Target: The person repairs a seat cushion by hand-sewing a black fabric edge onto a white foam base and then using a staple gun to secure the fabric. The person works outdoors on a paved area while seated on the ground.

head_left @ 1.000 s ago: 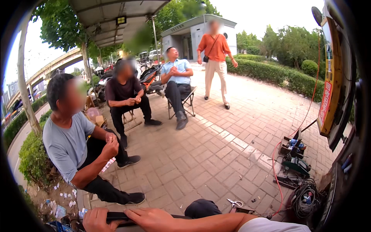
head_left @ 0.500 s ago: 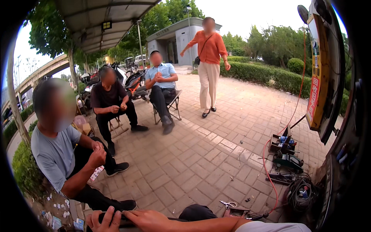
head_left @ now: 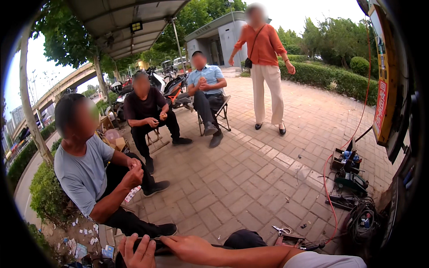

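Observation:
At the lower edge, my left hand [head_left: 137,253] has its fingers bent over the rim of a long, dark thing [head_left: 167,260] that I cannot make out, as most of it is cut off by the picture's edge. My right hand [head_left: 190,249] lies just beside it, its fingers pressed together on the same dark thing. My right forearm crosses in from the lower right. Beyond that arm, a pair of scissors [head_left: 282,230] lies on the paving next to a reddish tray or box [head_left: 290,240].
Three people sit along the left: one in grey [head_left: 89,169], one in dark red [head_left: 145,107], one in light blue [head_left: 208,89]. Another person in orange [head_left: 263,49] stands. At right are a toolbox [head_left: 346,160], a green machine [head_left: 351,182], coiled cable [head_left: 362,221] and a red hose [head_left: 329,196].
The view has swung left, so the scene sits further right. The standing person has come nearer and lowered their arms somewhat. Both my hands remain on the dark thing.

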Demonstrator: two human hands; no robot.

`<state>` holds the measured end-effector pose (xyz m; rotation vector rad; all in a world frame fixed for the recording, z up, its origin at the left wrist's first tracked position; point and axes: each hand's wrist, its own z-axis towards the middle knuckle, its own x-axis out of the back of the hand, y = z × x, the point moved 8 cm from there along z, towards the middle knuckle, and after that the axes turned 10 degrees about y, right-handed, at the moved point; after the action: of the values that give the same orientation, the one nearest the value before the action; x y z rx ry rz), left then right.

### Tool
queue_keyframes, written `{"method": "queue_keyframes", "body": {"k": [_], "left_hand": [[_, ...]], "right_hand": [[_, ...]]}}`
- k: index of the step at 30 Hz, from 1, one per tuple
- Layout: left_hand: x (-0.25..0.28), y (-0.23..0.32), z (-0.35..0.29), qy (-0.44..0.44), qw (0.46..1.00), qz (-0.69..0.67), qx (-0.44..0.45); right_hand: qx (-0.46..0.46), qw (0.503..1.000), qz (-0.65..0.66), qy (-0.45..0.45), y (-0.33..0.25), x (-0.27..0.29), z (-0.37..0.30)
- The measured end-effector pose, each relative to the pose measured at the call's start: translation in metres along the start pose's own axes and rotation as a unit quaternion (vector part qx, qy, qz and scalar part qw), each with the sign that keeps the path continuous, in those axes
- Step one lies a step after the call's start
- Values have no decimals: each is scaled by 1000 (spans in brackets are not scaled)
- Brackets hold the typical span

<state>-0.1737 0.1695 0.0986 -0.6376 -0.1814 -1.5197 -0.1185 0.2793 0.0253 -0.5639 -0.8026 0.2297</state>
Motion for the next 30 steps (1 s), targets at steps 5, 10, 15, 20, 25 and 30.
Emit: {"method": "queue_keyframes", "body": {"k": [5, 10, 15, 20, 25, 30], "left_hand": [[10, 10, -9, 39, 999, 23, -18], [4, 9, -15, 68, 997, -4, 36], [12, 11, -20, 47, 996, -16, 68], [12, 7, -17, -1, 999, -26, 33], [1, 9, -18, -24, 999, -17, 26], [-19, 5, -14, -35, 999, -9, 9]], "right_hand": [[34, 998, 6, 47, -1, 0, -4], [35, 998, -16, 43, -16, 25, 5], [35, 999, -16, 33, -23, 20, 7], [59, 997, -22, 54, -27, 20, 4], [42, 998, -25, 47, -15, 17, 1], [-1, 1000, -5, 22, 2, 14, 6]]}}
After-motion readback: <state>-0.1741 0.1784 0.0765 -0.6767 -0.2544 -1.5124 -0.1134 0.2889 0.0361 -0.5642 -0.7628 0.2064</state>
